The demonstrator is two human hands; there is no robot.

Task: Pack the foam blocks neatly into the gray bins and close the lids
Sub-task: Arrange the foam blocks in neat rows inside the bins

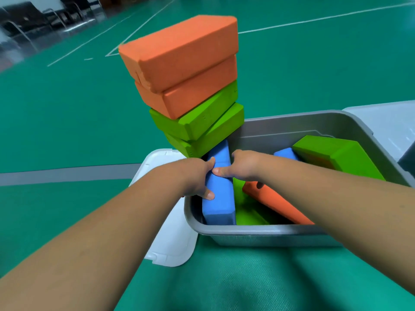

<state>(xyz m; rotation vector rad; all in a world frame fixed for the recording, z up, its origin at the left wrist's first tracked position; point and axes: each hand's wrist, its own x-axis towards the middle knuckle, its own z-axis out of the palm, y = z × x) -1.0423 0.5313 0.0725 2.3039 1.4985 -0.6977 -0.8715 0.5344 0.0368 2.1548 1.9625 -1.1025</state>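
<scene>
A gray bin [258, 231] stands on the green floor in front of me. A blue foam block [219, 203] lies along the bin's left wall. My left hand [197, 178] grips its left side, and my right hand [242, 166] grips its far end from the right. On the blue block's far end leans a tall stack: two green blocks [202, 129] below two orange blocks [186, 63]. Inside the bin lie an orange block [276, 203], a green block [249, 216], a second blue block [286, 153] and a large green block [336, 158].
A white lid [170, 239] lies flat on the floor to the left of the bin. A second pale lid or bin [386, 124] sits behind the bin at the right. Green fabric [258, 283] covers the near foreground. Dark chairs [33, 21] stand far off at the top left.
</scene>
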